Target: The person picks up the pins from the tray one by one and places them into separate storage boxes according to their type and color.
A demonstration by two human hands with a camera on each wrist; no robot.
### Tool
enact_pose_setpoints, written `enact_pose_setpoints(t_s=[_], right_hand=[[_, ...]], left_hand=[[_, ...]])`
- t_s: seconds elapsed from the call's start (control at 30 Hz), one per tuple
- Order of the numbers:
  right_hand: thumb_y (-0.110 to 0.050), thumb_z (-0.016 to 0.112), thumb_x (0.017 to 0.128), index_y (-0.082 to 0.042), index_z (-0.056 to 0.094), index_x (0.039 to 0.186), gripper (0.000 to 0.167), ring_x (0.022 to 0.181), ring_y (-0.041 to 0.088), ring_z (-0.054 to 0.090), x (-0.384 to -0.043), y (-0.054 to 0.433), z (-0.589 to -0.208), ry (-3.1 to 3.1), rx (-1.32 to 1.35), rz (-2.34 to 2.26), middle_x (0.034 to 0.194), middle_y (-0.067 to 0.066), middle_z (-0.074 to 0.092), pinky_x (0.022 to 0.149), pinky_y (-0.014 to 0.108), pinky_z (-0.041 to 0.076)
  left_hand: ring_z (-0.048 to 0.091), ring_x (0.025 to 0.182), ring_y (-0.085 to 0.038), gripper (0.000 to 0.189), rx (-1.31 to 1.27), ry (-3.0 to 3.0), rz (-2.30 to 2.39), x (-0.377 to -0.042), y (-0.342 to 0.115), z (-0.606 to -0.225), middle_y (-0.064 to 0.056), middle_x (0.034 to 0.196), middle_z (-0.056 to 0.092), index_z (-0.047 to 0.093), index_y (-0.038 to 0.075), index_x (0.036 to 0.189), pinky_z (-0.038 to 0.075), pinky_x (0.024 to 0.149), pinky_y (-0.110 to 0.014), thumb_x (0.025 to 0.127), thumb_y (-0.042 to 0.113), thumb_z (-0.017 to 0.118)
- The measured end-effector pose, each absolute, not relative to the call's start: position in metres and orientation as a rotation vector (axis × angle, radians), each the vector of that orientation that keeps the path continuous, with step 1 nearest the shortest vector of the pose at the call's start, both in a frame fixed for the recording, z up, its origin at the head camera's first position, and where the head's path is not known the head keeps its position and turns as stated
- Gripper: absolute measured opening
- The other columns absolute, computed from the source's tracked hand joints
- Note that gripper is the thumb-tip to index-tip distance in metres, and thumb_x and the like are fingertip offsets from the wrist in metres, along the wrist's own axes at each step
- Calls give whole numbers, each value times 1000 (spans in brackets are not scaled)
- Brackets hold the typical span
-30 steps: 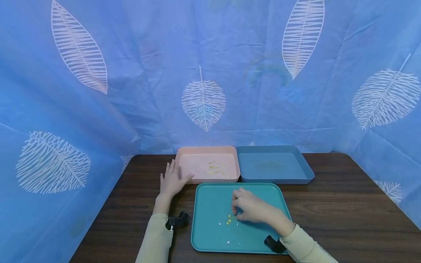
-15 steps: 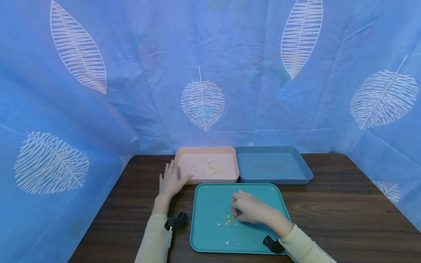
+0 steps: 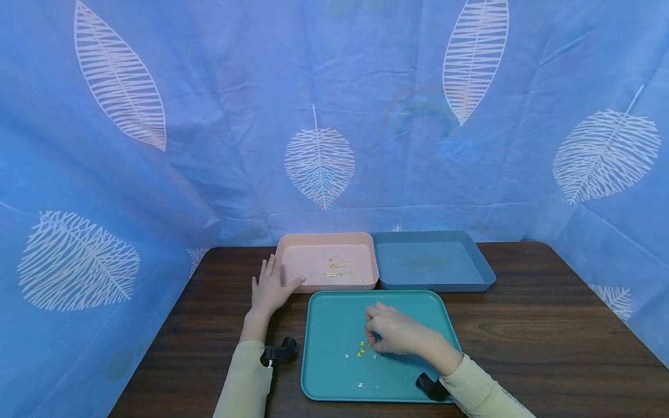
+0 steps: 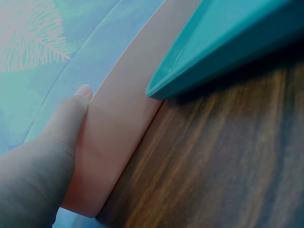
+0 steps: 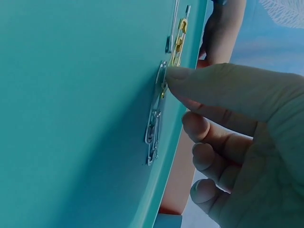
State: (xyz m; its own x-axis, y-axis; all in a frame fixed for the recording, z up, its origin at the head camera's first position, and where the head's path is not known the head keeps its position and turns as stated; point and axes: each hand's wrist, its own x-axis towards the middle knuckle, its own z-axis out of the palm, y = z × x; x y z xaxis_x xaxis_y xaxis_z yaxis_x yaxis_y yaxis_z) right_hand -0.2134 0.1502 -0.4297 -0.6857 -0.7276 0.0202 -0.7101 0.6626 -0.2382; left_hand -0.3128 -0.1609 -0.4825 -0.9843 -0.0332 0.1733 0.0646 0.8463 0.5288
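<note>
In the head view my left hand (image 3: pixel 270 293) rests at the left end of a pink tray (image 3: pixel 303 261), fingers spread along its side. The left wrist view has that thumb (image 4: pixel 71 111) against the tray's rim. Over a teal tray (image 3: pixel 334 313), my right hand (image 3: pixel 399 331) reaches down with curled fingers. Up close in the right wrist view, its thumb and index finger pinch at a safety pin among a small cluster. Gold safety pins (image 5: pixel 178 45) lie above the thumb and silver safety pins (image 5: pixel 153 128) below it. The index fingertip is mostly hidden behind the thumb.
Several gold safety pins (image 3: pixel 340 266) lie inside the pink tray. A blue tray (image 3: pixel 434 261) stands to its right, side against side. Another silver pin (image 3: pixel 360 385) lies near the teal tray's front edge. All three trays stand on a dark wooden table (image 3: pixel 522 325), with a leaf-patterned blue cloth (image 3: pixel 235 145) behind.
The head view has drifted slightly, so the scene sits a little further left. Both hands keep their places, the right one still at the pin cluster.
</note>
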Motion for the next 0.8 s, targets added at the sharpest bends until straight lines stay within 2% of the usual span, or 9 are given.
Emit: enact_pose_setpoints(t_s=[0.3, 0.53, 0.8], right_hand=[[-11, 75, 79, -23, 59, 65, 24, 76, 7, 34, -213, 149, -431, 2780, -1170, -344, 81, -12, 44, 69, 21, 33], [-6, 75, 75, -23, 60, 68, 23, 77, 7, 33, -212, 148, -431, 2783, -1234, -334, 83, -11, 45, 69, 20, 32], [-6, 75, 77, -22, 62, 68, 22, 78, 7, 34, -211, 148, -428, 2765, -1217, -365, 83, -11, 45, 70, 21, 34]], left_hand=[[11, 152, -38, 103, -17, -2853, -824, -311, -161, -480, -16, 164, 16, 16, 13, 158, 10, 113, -73, 83, 69, 59], [11, 152, -38, 103, -13, -2853, -832, -311, -160, -482, -15, 164, 15, 16, 14, 158, 9, 113, -73, 83, 69, 59], [10, 152, -38, 103, -14, -2854, -838, -312, -160, -481, -16, 164, 15, 15, 13, 158, 9, 113, -73, 83, 69, 59]])
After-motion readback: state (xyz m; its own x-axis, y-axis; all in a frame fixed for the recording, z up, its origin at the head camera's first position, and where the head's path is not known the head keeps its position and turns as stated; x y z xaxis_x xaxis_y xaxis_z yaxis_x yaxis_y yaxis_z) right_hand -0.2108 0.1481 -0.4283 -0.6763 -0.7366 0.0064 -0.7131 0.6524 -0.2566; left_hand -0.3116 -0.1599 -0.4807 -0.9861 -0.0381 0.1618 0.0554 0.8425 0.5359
